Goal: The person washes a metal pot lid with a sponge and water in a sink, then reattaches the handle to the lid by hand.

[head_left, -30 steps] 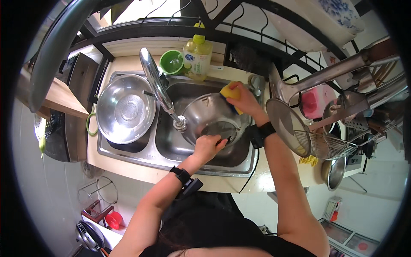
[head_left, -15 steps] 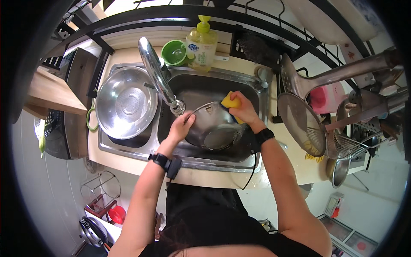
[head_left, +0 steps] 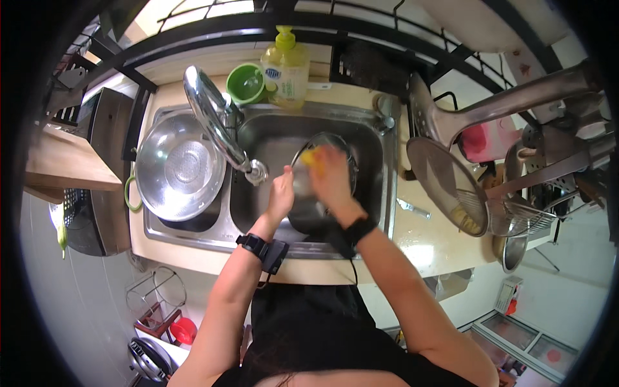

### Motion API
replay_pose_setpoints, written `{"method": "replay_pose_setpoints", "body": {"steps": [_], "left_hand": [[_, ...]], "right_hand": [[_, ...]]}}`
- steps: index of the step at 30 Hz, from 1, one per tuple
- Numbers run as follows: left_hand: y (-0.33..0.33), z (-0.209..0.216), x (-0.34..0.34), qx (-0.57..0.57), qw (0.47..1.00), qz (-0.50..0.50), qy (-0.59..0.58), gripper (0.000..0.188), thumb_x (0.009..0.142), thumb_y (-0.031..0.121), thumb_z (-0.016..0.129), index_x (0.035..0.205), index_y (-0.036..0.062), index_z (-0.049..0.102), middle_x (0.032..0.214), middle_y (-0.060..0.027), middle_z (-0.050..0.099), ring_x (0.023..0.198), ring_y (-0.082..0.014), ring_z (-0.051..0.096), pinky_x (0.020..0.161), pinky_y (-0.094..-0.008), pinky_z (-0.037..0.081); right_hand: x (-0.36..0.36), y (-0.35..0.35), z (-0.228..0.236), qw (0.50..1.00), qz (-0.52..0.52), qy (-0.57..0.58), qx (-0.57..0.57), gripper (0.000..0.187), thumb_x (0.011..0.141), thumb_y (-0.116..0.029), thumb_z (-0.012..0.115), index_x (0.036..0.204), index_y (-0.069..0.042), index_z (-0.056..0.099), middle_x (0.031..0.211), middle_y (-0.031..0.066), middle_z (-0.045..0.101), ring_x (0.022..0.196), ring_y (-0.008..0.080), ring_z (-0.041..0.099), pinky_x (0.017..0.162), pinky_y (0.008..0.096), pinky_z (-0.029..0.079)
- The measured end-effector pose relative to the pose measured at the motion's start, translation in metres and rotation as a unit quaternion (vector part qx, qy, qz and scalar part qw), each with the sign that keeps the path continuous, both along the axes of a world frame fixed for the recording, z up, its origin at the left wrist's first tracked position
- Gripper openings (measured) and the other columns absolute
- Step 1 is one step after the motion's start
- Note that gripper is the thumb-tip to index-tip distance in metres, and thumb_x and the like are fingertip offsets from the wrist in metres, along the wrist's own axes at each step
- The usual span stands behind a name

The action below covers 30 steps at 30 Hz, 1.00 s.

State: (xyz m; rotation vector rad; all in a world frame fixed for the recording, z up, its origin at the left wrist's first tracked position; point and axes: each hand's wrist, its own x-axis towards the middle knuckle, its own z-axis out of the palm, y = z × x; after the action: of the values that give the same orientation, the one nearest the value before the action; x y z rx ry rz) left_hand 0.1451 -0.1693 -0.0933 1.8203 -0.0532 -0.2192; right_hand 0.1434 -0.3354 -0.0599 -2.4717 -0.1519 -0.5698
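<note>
A round, shiny metal bowl [head_left: 342, 144] is tilted inside the right-hand basin of the steel sink [head_left: 258, 132]. My left hand [head_left: 280, 195] is closed on the bowl's left rim. In my right hand [head_left: 331, 182], blurred by motion, is a yellow sponge [head_left: 312, 157], pressed to the inside of the bowl. The right hand and forearm hide much of the bowl. Left of the bowl, the chrome faucet [head_left: 216, 122] reaches over the sink.
A large steel basin [head_left: 151, 168] rests over the left sink bowl. Behind the sink stand a green cup [head_left: 245, 84] and a yellow soap bottle [head_left: 287, 77]. Hanging utensils, including a round strainer [head_left: 445, 184], crowd the right side. A small knife [head_left: 412, 208] lies on the right counter.
My right hand has moved the sponge left across the bowl, from its right side toward my left hand. The bowl has turned or tilted. The view has shifted slightly.
</note>
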Motion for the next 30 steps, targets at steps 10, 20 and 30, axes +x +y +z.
{"method": "replay_pose_setpoints", "body": {"steps": [10, 20, 30], "left_hand": [[0.011, -0.012, -0.007, -0.031, 0.976, 0.046, 0.211, 0.084, 0.105, 0.07, 0.018, 0.082, 0.0013, 0.06, 0.07, 0.0028, 0.05, 0.065, -0.0089, 0.042, 0.057, -0.0303, 0.036], [-0.003, -0.043, 0.014, -0.316, 0.897, 0.153, 0.269, 0.052, 0.108, 0.048, 0.043, 0.105, 0.0021, 0.066, 0.097, -0.0062, 0.066, 0.085, -0.0162, 0.061, 0.073, -0.035, 0.051], [0.021, -0.049, 0.01, -0.224, 0.881, 0.142, 0.391, 0.088, 0.101, 0.067, 0.044, 0.161, 0.0065, 0.02, 0.147, -0.0104, 0.044, 0.117, -0.0211, 0.058, 0.098, -0.0361, 0.049]], "right_hand": [[-0.024, 0.013, 0.017, 0.993, 0.115, 0.028, 0.013, 0.03, 0.077, -0.008, 0.068, 0.106, -0.005, 0.063, 0.118, 0.0145, 0.061, 0.112, 0.0377, 0.057, 0.098, 0.0505, 0.045], [-0.088, 0.011, 0.036, 0.978, 0.167, 0.118, -0.039, 0.04, 0.075, -0.008, 0.07, 0.113, -0.006, 0.061, 0.129, 0.0139, 0.056, 0.116, 0.0355, 0.053, 0.096, 0.0496, 0.045], [-0.068, 0.022, 0.038, 0.985, 0.135, 0.111, -0.007, 0.037, 0.074, -0.009, 0.073, 0.109, -0.008, 0.062, 0.126, 0.011, 0.058, 0.117, 0.0335, 0.054, 0.1, 0.0453, 0.044]]}}
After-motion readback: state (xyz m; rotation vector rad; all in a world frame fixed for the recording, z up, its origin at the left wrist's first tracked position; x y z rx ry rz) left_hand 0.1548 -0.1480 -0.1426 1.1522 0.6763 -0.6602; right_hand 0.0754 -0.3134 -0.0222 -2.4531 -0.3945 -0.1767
